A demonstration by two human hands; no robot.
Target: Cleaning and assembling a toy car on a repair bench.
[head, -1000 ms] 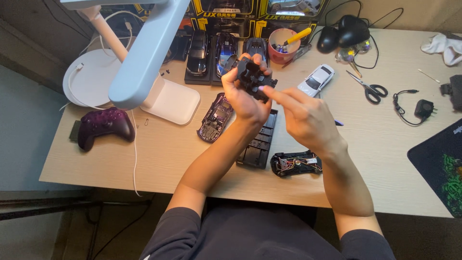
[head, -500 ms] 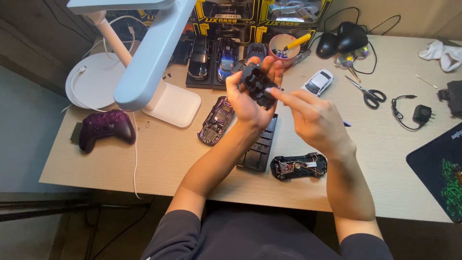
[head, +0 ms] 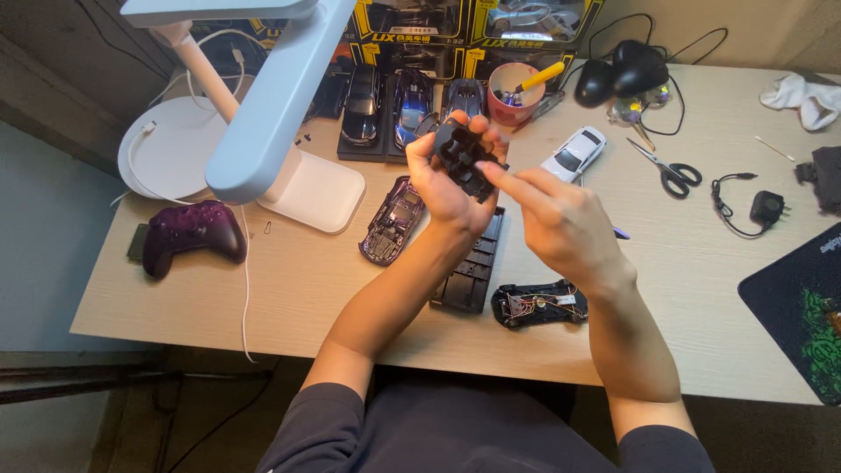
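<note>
Head view: left hand [head: 442, 184] raised above the bench [head: 298, 271], grip closed around a black plastic car part [head: 462, 158], fingers curled over its top edge. Right hand [head: 561, 223] just beside it, grip loosely spread, forefinger extended and touching the part's right side. Below the hands, on the bench: black ribbed tray [head: 473, 263], purple translucent car shell [head: 392, 221], wired car chassis [head: 536, 304]. White toy car [head: 574, 153] and scissors [head: 667, 168] lie to the right; purple game controller [head: 191, 232] lies well apart, left.
</note>
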